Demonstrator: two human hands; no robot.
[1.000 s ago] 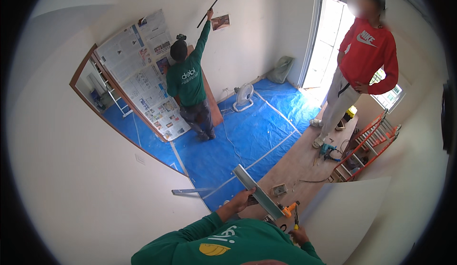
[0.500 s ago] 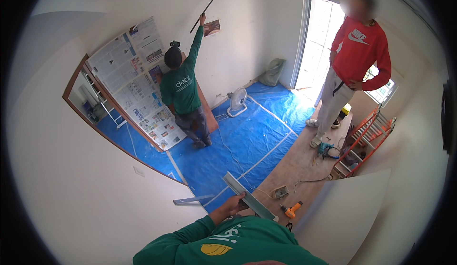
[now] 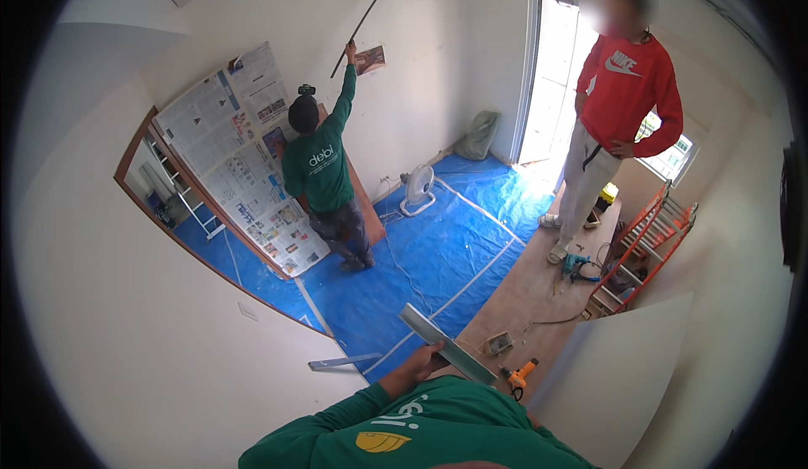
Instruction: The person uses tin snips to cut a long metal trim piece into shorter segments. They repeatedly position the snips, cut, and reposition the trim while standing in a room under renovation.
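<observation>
My left hand (image 3: 415, 367) is closed round a long pale grey metal channel (image 3: 449, 347), low in the middle of the view. The channel slants from upper left down to the right, close in front of my green shirt (image 3: 412, 435). Its lower end almost reaches an orange power tool (image 3: 522, 374) on the wooden board below. Just left of my hand, a flat silver bar (image 3: 343, 362) juts out by the white wall's edge; I cannot tell what supports it. My right hand does not show.
A co-worker in green (image 3: 326, 166) reaches up with a dark rod (image 3: 370, 14) beside a newspaper-covered panel (image 3: 227, 149). Another person in red (image 3: 631, 82) stands by the doorway. Blue sheeting (image 3: 429, 258), a fan (image 3: 418, 189), a teal power tool (image 3: 578, 268) and an orange ladder (image 3: 652, 237) are below.
The whole view has shifted slightly. My left hand and the channel sit a little farther right in the picture, with the grip unchanged. The co-worker's arm stays raised with the rod.
</observation>
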